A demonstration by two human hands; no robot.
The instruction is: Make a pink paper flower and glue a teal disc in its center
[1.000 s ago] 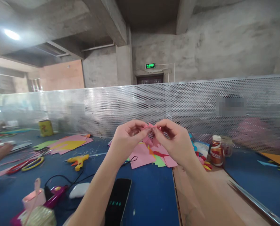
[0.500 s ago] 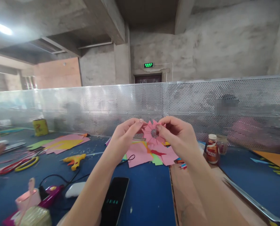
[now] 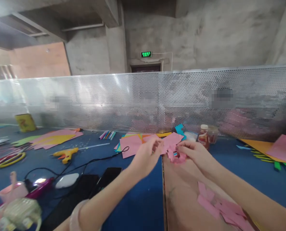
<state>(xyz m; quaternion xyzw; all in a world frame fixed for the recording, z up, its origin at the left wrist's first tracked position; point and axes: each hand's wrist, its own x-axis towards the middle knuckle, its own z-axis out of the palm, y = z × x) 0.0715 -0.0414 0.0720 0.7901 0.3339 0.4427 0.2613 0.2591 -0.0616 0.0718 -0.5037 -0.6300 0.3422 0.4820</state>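
A pink folded-paper ring point(image 3: 180, 159) with a pointed edge and a round hole hangs over the brown cardboard. My right hand point(image 3: 193, 150) pinches its right side between thumb and fingers. Just left of the ring is my left hand point(image 3: 147, 157), its fingers curled in to the thumb; what they hold, if anything, I cannot make out. Pink paper sheets point(image 3: 130, 146) lie behind the hands. Several folded pink paper pieces point(image 3: 217, 205) rest on the cardboard below my right forearm.
Brown cardboard point(image 3: 179, 195) covers part of the blue table. A brown bottle point(image 3: 203, 136) stands behind my right hand. Leftward lie a yellow glue gun point(image 3: 67, 155), markers point(image 3: 107, 135), cables, phones point(image 3: 109, 178) and scissors point(image 3: 12, 160). A perforated metal screen point(image 3: 123, 102) closes the back.
The ring, held up between both hands before, is now lower and further right in my right hand. My left hand has shifted off its left side. The view has turned right and down, uncovering folded pink pieces.
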